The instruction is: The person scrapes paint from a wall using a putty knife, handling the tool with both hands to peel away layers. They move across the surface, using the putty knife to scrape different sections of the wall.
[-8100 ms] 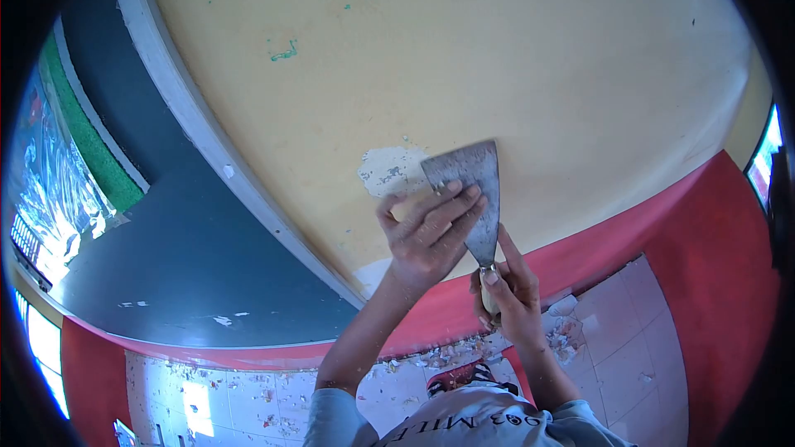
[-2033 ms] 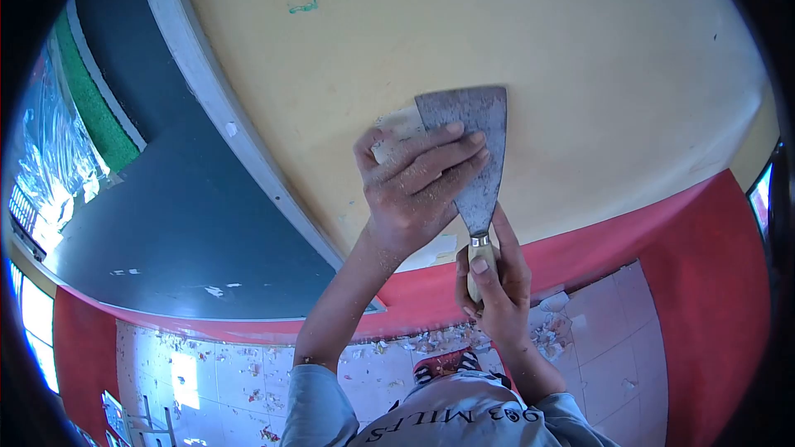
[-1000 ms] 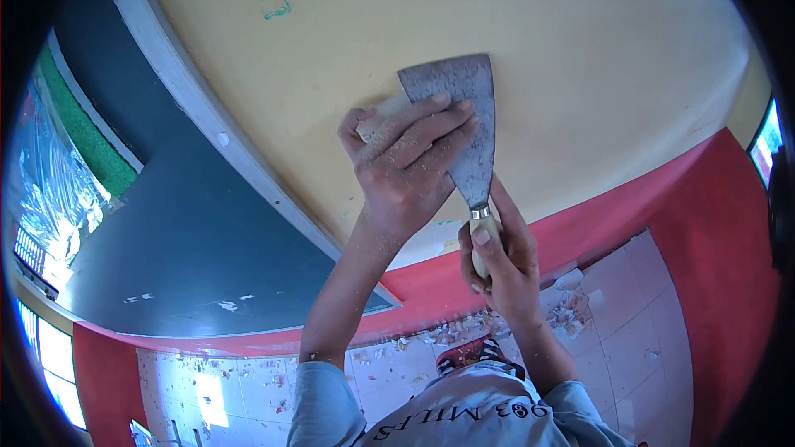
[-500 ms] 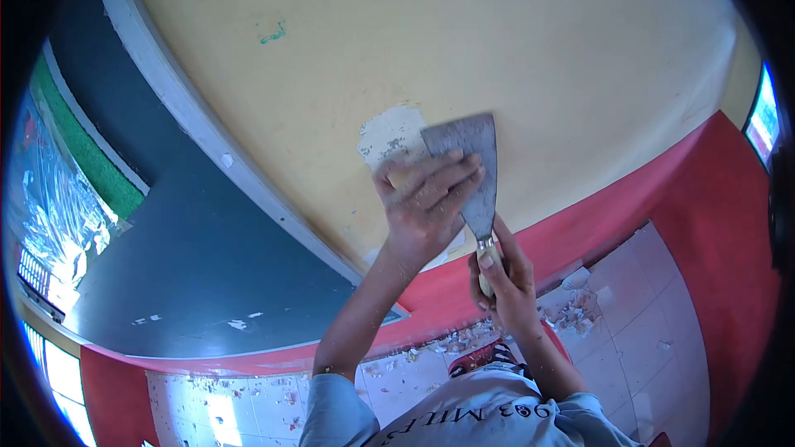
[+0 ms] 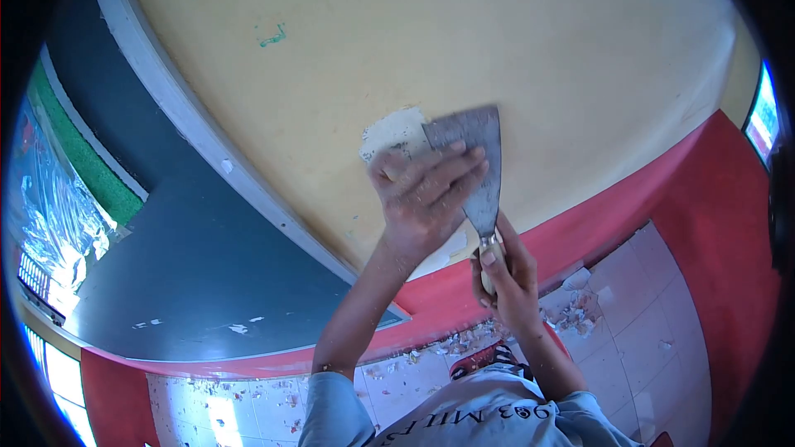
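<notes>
A paint scraper (image 5: pixel 478 157) with a broad grey metal blade and a pale handle is held against the cream-coloured wall (image 5: pixel 538 50). My right hand (image 5: pixel 512 277) is closed round its handle, thumb along the front. My left hand (image 5: pixel 426 199) lies over the left side of the blade, fingers stretched across the metal and slightly blurred. A bare whitish patch (image 5: pixel 396 132) with a ragged edge shows in the wall paint, just left of the blade's top corner and partly covered by my left hand.
Left of the cream paint, a white strip (image 5: pixel 182 120) borders a dark board (image 5: pixel 215 273). A red band (image 5: pixel 596 186) runs along the wall's bottom. Paint flakes (image 5: pixel 575 314) litter the tiled floor (image 5: pixel 638 298). Green and white marks (image 5: pixel 272 35) dot the upper wall.
The scraper and both hands have shifted slightly up and to the right along the wall. Their hold has not visibly changed.
</notes>
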A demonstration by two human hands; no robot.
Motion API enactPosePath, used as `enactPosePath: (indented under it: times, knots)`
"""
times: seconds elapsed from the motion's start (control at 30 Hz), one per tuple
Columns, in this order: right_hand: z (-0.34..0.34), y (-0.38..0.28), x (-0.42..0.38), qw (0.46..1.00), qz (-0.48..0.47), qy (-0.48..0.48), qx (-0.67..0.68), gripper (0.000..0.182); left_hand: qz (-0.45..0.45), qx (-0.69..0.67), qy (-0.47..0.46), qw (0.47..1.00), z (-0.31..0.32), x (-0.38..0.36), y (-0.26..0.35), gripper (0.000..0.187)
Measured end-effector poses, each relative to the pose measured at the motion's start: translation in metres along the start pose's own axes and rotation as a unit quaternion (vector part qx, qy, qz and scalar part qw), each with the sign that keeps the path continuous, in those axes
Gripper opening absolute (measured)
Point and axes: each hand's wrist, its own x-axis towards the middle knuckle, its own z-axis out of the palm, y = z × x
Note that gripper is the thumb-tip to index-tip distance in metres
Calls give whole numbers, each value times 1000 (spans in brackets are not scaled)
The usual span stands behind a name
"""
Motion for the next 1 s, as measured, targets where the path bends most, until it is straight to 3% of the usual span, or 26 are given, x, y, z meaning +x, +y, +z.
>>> enactPosePath:
  times: [0.2, 0.3, 0.5, 0.63, 0.77, 0.9, 1.0]
  knots:
    - [-5, -11, 4, 1000, 9, -18, -4, 56, -30, 12, 27, 999, 8, 1, 4, 31]
    - [-8, 1, -2, 999, 23, -4, 24, 55, 1, 20, 16, 1000, 12, -9, 5, 31]
    - [14, -37, 22, 998, -29, -52, -1, 56, -28, 46, 56, 997, -2, 29, -7, 28]
    - [-9, 3, -4, 999, 36, -15, 22, 56, -10, 45, 3, 999, 9, -16, 3, 31]
    - [-8, 6, -1, 1000, 9, -25, 1, 56, -24, 50, -4, 998, 7, -16, 3, 30]
    - [11, -26, 15, 999, -19, -35, 4, 56, -50, 21, 69, 996, 2, 21, -4, 27]
    - [-7, -7, 2, 999, 15, -37, 7, 56, -46, 33, 42, 998, 10, -7, 7, 26]
